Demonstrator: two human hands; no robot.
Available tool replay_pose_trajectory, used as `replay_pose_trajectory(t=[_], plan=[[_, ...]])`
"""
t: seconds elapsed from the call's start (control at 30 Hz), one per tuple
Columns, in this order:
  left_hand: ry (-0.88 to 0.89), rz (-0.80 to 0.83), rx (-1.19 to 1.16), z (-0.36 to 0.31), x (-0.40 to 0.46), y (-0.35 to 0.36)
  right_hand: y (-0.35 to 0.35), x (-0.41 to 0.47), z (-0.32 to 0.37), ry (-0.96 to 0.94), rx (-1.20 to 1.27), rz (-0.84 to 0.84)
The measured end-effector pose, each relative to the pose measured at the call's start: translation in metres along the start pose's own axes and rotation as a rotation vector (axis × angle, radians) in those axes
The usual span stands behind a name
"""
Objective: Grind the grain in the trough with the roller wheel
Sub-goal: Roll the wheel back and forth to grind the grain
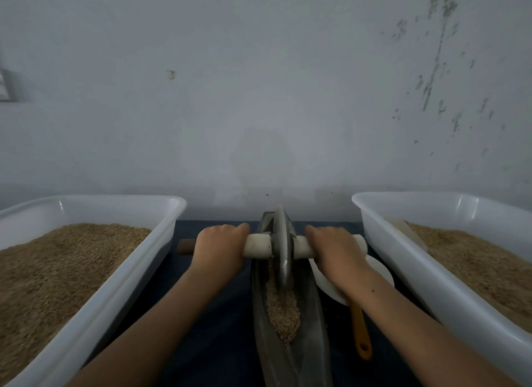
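White tubs [121,274] (grain-filled) flank both hands [220,250] gripping the roller wheel [282,251] axle.

The long dark metal trough [305,323] was hemmed in by a large white plastic tub of grain [95,286] on the left and another [408,260] on the right. Strips of dark blue cloth [207,329] were left between them; the right strip was partly taken up by a white dish [380,267] and an orange-handled tool [361,332].
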State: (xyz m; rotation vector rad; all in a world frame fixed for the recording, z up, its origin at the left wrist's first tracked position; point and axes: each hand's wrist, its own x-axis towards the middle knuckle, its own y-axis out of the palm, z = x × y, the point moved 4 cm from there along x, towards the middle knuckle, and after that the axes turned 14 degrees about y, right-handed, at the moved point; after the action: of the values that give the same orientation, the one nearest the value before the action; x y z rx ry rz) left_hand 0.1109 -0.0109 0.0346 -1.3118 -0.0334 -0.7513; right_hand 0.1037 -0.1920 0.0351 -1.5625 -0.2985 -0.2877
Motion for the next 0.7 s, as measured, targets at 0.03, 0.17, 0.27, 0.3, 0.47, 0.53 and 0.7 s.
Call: replay_pose_trajectory(t=[0.03, 0.17, 0.27, 0.3, 0.47, 0.53, 0.7], plan=[[0.011, 0.047, -0.007, 0.000, 0.001, -0.001, -0.001, 0.000, -0.002, 0.011, -0.002, 0.048], [0.014, 0.395, -0.144, 0.001, 0.000, 0.001, -0.007, -0.002, -0.003, -0.025, -0.069, 0.291], [0.009, 0.549, -0.251, 0.003, -0.005, 0.003, -0.014, -0.009, -0.001, -0.047, -0.121, 0.420], [0.006, 0.556, -0.259, 0.004, -0.006, 0.003, -0.015, -0.010, 0.000, -0.047, -0.135, 0.423], [-0.023, 0.346, -0.164, 0.004, -0.001, 0.003, -0.011, -0.002, 0.003, 0.014, -0.137, 0.290], [-0.032, 0.171, -0.074, 0.003, 0.000, 0.001, -0.009, -0.002, 0.003, 0.035, -0.105, 0.194], [-0.005, -0.012, 0.024, -0.001, 0.000, -0.001, -0.006, -0.003, 0.000, 0.033, -0.033, 0.086]])
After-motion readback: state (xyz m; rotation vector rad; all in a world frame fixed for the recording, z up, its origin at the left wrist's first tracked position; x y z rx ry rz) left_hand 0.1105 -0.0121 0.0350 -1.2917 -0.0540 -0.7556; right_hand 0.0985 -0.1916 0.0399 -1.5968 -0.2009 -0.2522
